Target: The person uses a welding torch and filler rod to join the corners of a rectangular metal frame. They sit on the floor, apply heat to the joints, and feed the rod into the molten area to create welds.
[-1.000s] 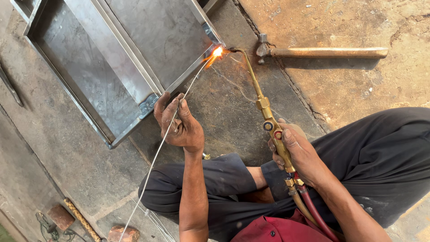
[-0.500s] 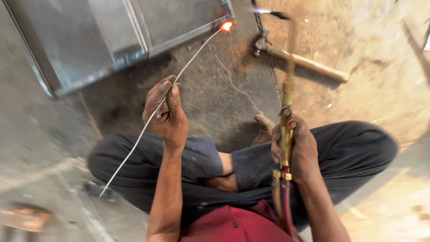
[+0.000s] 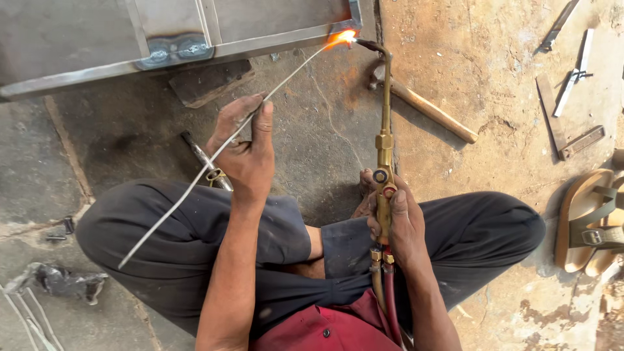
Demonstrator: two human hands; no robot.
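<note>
A brass torch [image 3: 385, 156] is gripped in the closed right hand [image 3: 398, 221], its flame [image 3: 340, 38] at the metal frame's [image 3: 195, 47] corner. A filler rod [image 3: 214, 153], pinched in the left hand [image 3: 244, 153], is fed there; steady feeding is judged necessary.

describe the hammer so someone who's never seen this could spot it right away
Start at the grey sheet-metal frame along the top, and go to the orange flame at its right corner. Just below it the hammer lies on the concrete floor, behind the brass torch. It alone has a pale wooden handle, slanting down to the right.
</note>
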